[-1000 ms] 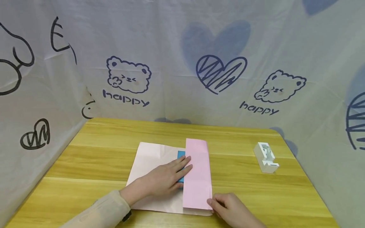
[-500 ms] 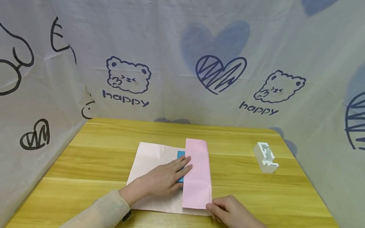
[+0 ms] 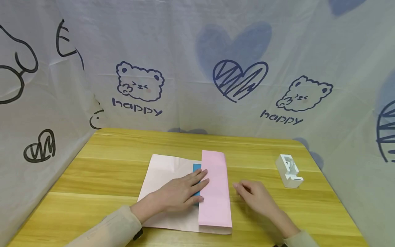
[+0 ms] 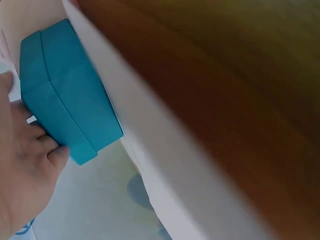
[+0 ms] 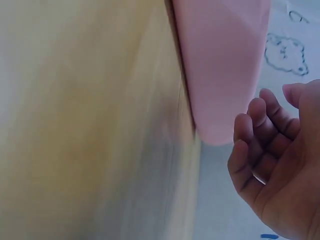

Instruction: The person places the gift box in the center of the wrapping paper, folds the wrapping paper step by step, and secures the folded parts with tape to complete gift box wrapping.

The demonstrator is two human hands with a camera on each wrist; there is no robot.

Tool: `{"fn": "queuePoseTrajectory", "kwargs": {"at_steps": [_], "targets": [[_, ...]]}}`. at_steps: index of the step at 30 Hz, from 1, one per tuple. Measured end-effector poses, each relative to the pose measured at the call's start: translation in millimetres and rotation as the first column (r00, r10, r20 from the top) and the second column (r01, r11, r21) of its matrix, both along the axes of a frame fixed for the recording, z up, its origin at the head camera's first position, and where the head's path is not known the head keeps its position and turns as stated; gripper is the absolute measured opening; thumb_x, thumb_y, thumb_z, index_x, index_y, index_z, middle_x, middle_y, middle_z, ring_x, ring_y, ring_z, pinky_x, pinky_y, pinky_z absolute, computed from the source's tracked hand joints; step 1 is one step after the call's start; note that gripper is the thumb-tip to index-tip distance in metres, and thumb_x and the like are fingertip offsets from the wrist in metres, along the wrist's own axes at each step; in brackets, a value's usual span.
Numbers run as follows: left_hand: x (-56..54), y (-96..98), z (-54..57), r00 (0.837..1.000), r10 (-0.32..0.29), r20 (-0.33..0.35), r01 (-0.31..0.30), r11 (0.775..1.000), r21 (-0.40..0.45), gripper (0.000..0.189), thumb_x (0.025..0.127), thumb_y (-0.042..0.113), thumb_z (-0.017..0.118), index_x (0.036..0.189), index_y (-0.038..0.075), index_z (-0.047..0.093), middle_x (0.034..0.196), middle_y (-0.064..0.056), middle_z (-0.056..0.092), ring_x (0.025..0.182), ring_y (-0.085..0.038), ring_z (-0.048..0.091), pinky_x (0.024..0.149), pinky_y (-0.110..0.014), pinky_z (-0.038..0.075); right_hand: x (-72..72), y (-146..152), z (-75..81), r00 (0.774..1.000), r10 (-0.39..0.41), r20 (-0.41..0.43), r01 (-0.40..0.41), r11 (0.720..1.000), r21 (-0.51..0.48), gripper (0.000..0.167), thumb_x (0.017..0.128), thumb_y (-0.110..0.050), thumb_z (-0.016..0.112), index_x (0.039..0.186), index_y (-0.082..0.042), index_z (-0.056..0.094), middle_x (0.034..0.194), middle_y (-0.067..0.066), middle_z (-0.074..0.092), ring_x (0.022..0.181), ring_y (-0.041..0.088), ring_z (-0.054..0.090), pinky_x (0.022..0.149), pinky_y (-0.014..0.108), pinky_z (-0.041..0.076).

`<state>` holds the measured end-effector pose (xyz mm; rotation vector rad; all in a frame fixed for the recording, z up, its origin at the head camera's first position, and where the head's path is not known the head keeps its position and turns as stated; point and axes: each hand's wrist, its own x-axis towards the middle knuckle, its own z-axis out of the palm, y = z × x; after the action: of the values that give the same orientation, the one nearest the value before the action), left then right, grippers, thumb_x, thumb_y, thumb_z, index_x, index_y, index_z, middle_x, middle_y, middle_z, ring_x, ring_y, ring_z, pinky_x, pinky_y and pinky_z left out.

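I have the left grip (image 3: 180,192) pressing, fingers extended, on one blue lidded box (image 4: 75,95) beneath it and one pink paper sheet (image 3: 214,202) partly folded over that. I judge the box light and stiff, best held by its sides; the paper should crease easily, so take its edge. My right grip (image 3: 257,197), loosely curled around nothing, hovers just right of the paper; farther right stands one white tape dispenser (image 3: 289,172).

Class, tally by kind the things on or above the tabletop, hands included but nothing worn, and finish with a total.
Hands: 2 (left hand, right hand)
Lidded blue box: 1
Folded pink paper sheet: 1
White tape dispenser: 1
Total: 5
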<state>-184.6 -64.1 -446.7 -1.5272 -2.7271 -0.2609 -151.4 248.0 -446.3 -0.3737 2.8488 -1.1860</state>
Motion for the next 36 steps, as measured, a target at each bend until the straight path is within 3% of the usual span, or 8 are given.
{"fn": "queuePoseTrajectory", "kwargs": {"at_steps": [6, 12, 17, 24, 30, 36], "targets": [[-0.9, 0.2, 0.1, 0.999, 0.019, -0.042, -0.019, 1.000, -0.010, 0.060, 0.113, 0.045, 0.036, 0.162, 0.009, 0.036, 0.171, -0.014, 0.023, 0.157, -0.032, 0.023, 0.124, -0.044, 0.033, -40.9, -2.3, -3.7, 0.999, -0.046, 0.013, 0.046, 0.999, -0.016, 0.038, 0.109, -0.037, 0.056, 0.085, -0.009, 0.066, 0.068, 0.001, 0.056, 0.055, 0.013, 0.048, 0.050, 0.028, 0.043], [-1.2, -0.3, 1.6, 0.999, 0.036, -0.012, -0.037, 0.999, -0.032, 0.061, 0.113, 0.046, 0.036, 0.164, 0.013, 0.032, 0.173, -0.008, 0.019, 0.159, -0.027, 0.020, 0.123, -0.041, 0.033, -76.2, -7.2, -12.2, 0.996, -0.058, 0.061, 0.061, 0.997, -0.054, 0.037, 0.109, -0.036, 0.055, 0.089, -0.008, 0.068, 0.074, 0.012, 0.063, 0.050, 0.016, 0.049, 0.047, 0.030, 0.045], [-0.8, -0.1, 3.4, 0.999, 0.036, 0.001, -0.036, 0.998, -0.044, 0.060, 0.113, 0.046, 0.035, 0.164, 0.014, 0.032, 0.173, -0.007, 0.019, 0.159, -0.026, 0.019, 0.123, -0.040, 0.033, -96.5, -14.0, -19.7, 0.990, -0.102, 0.097, 0.111, 0.989, -0.094, 0.046, 0.110, -0.039, 0.051, 0.086, -0.004, 0.068, 0.074, 0.013, 0.065, 0.059, 0.019, 0.054, 0.054, 0.030, 0.046], [-0.2, 0.2, 3.4, 0.999, 0.033, 0.011, -0.032, 0.998, -0.052, 0.061, 0.113, 0.047, 0.032, 0.164, 0.014, 0.031, 0.173, -0.006, 0.017, 0.159, -0.025, 0.017, 0.123, -0.040, 0.033, -107.8, -24.1, -24.5, 0.978, -0.133, 0.160, 0.156, 0.978, -0.140, 0.057, 0.108, -0.053, 0.049, 0.081, -0.005, 0.063, 0.069, 0.004, 0.057, 0.066, 0.019, 0.054, 0.064, 0.030, 0.045], [-0.2, 0.1, 3.5, 1.000, 0.026, 0.007, -0.026, 0.999, -0.044, 0.061, 0.113, 0.047, 0.033, 0.164, 0.013, 0.030, 0.173, -0.008, 0.018, 0.159, -0.026, 0.017, 0.124, -0.039, 0.032, -109.3, -28.5, -25.4, 0.979, -0.126, 0.163, 0.157, 0.969, -0.192, 0.045, 0.109, -0.043, 0.052, 0.088, -0.006, 0.067, 0.074, 0.004, 0.059, 0.071, 0.017, 0.055, 0.068, 0.029, 0.047], [-0.2, -0.2, 2.5, 1.000, 0.022, -0.012, -0.022, 0.999, -0.038, 0.061, 0.113, 0.046, 0.033, 0.164, 0.013, 0.033, 0.172, -0.008, 0.021, 0.159, -0.026, 0.020, 0.124, -0.039, 0.032, -111.6, -31.7, -31.0, 0.987, -0.133, 0.096, 0.150, 0.968, -0.201, 0.040, 0.110, -0.032, 0.052, 0.082, -0.005, 0.064, 0.071, 0.003, 0.057, 0.071, 0.018, 0.054, 0.067, 0.029, 0.045]]}}
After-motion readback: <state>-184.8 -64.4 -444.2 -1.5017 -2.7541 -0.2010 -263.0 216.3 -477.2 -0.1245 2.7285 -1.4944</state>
